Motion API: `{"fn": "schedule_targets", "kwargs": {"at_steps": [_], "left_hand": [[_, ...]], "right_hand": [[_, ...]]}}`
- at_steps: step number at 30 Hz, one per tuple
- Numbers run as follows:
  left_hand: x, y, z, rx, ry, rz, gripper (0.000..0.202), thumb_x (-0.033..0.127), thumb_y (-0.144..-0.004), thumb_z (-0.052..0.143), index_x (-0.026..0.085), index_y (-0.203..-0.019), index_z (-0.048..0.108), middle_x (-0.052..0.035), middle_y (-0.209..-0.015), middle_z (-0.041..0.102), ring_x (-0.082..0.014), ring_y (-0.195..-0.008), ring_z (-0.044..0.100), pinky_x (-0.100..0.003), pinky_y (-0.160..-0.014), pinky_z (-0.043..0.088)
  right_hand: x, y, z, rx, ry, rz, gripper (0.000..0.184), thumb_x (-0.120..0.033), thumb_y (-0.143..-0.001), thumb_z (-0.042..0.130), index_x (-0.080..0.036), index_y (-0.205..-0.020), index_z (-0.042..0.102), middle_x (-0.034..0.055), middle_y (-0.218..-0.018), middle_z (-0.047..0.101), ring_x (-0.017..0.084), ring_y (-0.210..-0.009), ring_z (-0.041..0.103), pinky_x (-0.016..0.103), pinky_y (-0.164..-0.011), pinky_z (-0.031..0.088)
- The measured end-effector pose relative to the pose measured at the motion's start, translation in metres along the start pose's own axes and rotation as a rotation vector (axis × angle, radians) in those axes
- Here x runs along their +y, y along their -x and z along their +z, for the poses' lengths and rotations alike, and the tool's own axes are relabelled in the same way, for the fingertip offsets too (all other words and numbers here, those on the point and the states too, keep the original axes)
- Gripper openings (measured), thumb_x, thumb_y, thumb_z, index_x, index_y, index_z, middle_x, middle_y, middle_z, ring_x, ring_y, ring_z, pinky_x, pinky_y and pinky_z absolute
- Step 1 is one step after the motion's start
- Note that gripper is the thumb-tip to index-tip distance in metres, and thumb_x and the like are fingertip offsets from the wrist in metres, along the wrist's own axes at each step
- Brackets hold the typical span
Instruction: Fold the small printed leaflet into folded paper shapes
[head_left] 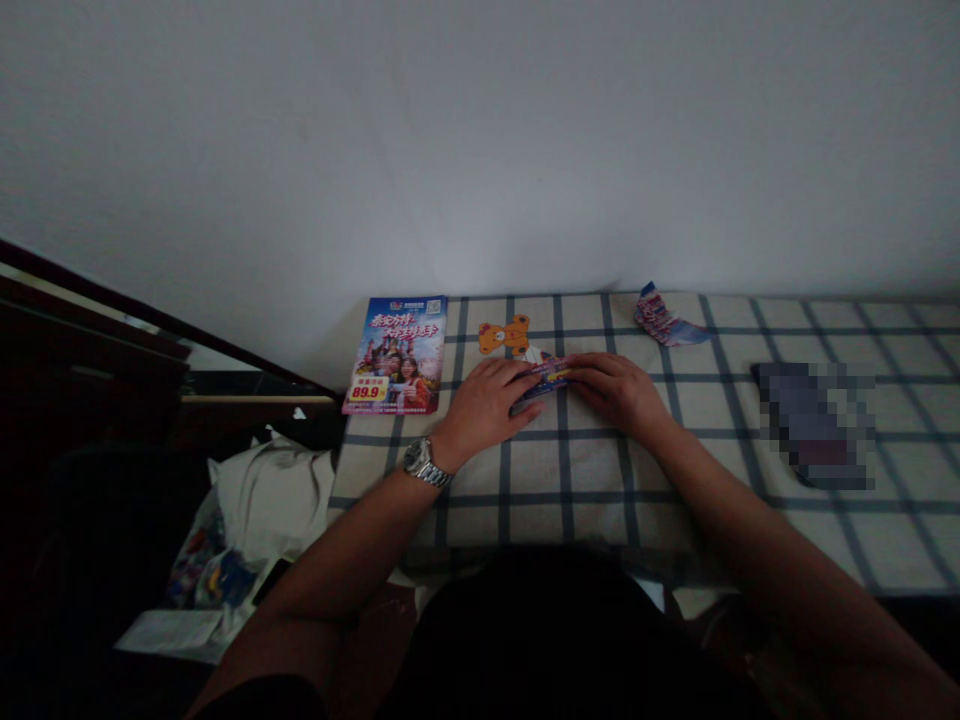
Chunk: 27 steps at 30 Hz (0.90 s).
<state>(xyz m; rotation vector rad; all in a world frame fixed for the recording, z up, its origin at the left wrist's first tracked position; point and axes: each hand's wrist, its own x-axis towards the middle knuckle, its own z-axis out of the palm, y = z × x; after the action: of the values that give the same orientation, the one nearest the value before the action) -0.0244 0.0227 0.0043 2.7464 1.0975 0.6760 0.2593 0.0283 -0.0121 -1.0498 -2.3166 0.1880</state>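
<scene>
A small folded piece of printed paper (551, 378), blue and red like a flyer, lies on the checked cloth in front of me. My left hand (489, 402), with a metal watch on its wrist, holds the paper's left end, fingers on top and thumb along the near edge. At the other end my right hand (616, 393) grips it with the fingers close together. Both palms face down, low over the cloth. My fingers cover part of the paper.
A flat printed flyer (397, 350) lies left at the table's back corner. Back right stands a folded, crumpled flyer piece (666, 318). A dark blurred object (814, 425) rests farther right. A bear picture (504, 335) shows on the checked tablecloth (525, 490). White bags (270, 500) sit below left.
</scene>
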Motion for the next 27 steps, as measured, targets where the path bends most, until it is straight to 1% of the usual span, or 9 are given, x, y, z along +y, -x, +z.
{"fn": "schedule_targets", "kwargs": {"at_steps": [2,3,7,10,15,19,23,26,27], "left_hand": [[-0.002,0.001,-0.002,-0.014,0.010,0.008,0.043,0.049,-0.102,0.069,0.021,-0.134,0.067,-0.0089,-0.141,0.066,-0.0296,-0.126,0.063,-0.052,-0.112,0.053],[-0.003,0.001,-0.003,-0.010,0.016,0.010,0.042,0.048,-0.101,0.070,0.021,-0.133,0.068,-0.0089,-0.142,0.066,-0.0296,-0.126,0.064,-0.052,-0.112,0.053],[-0.007,0.002,-0.006,0.059,0.054,0.003,0.027,0.034,-0.103,0.067,0.022,-0.128,0.069,-0.0079,-0.136,0.069,-0.0267,-0.123,0.066,-0.049,-0.109,0.055],[-0.009,0.001,-0.008,0.100,0.107,-0.010,0.021,0.028,-0.105,0.062,0.023,-0.124,0.071,-0.0075,-0.127,0.071,-0.0237,-0.117,0.069,-0.044,-0.102,0.058],[-0.004,0.000,-0.011,0.216,0.214,-0.065,0.017,0.028,-0.107,0.060,0.023,-0.118,0.073,-0.0059,-0.115,0.072,-0.0195,-0.109,0.071,-0.038,-0.097,0.060],[-0.001,-0.001,-0.013,0.302,0.287,-0.092,0.015,0.029,-0.108,0.060,0.022,-0.117,0.071,-0.0044,-0.109,0.074,-0.0179,-0.105,0.071,-0.035,-0.095,0.060],[-0.002,-0.002,-0.012,0.310,0.325,-0.212,0.018,0.035,-0.107,0.061,0.020,-0.113,0.069,-0.0050,-0.105,0.075,-0.0193,-0.099,0.073,-0.035,-0.090,0.061],[-0.004,-0.003,-0.008,0.278,0.391,-0.306,0.018,0.037,-0.107,0.062,0.020,-0.109,0.068,-0.0036,-0.101,0.075,-0.0180,-0.091,0.073,-0.033,-0.084,0.062],[-0.006,-0.003,-0.006,0.270,0.417,-0.321,0.017,0.036,-0.106,0.062,0.020,-0.112,0.067,-0.0037,-0.102,0.075,-0.0179,-0.090,0.073,-0.032,-0.083,0.063]], "right_hand": [[-0.001,0.000,-0.002,0.017,-0.053,0.025,0.019,-0.027,-0.104,0.063,-0.027,-0.119,0.075,0.0085,-0.128,0.078,0.027,-0.116,0.074,0.047,-0.101,0.061],[-0.002,0.000,-0.003,0.026,-0.076,0.040,0.019,-0.026,-0.104,0.062,-0.027,-0.118,0.075,0.0085,-0.127,0.078,0.026,-0.116,0.074,0.047,-0.101,0.061],[-0.005,-0.001,-0.008,0.061,-0.113,0.116,0.018,-0.027,-0.104,0.060,-0.026,-0.114,0.076,0.0095,-0.122,0.079,0.027,-0.111,0.076,0.048,-0.099,0.063],[-0.007,-0.001,-0.010,0.093,-0.117,0.143,0.018,-0.029,-0.104,0.061,-0.026,-0.113,0.076,0.0102,-0.116,0.080,0.028,-0.106,0.076,0.047,-0.094,0.064],[-0.009,0.000,-0.014,0.111,-0.122,0.133,0.015,-0.029,-0.103,0.063,-0.025,-0.112,0.074,0.0095,-0.110,0.080,0.027,-0.101,0.076,0.044,-0.090,0.063],[-0.015,-0.003,-0.022,0.145,-0.128,0.136,0.012,-0.027,-0.104,0.062,-0.024,-0.106,0.073,0.0076,-0.101,0.079,0.024,-0.092,0.076,0.039,-0.081,0.061],[-0.019,-0.009,-0.026,0.137,-0.165,0.216,0.015,-0.034,-0.103,0.063,-0.024,-0.103,0.074,0.0054,-0.090,0.077,0.022,-0.078,0.073,0.035,-0.069,0.058],[-0.019,-0.011,-0.022,0.127,-0.180,0.272,0.018,-0.037,-0.101,0.065,-0.023,-0.102,0.075,0.0053,-0.087,0.077,0.022,-0.075,0.072,0.035,-0.065,0.057],[-0.018,-0.011,-0.020,0.119,-0.189,0.289,0.019,-0.038,-0.101,0.065,-0.023,-0.103,0.076,0.0054,-0.087,0.077,0.022,-0.074,0.072,0.035,-0.065,0.058]]}}
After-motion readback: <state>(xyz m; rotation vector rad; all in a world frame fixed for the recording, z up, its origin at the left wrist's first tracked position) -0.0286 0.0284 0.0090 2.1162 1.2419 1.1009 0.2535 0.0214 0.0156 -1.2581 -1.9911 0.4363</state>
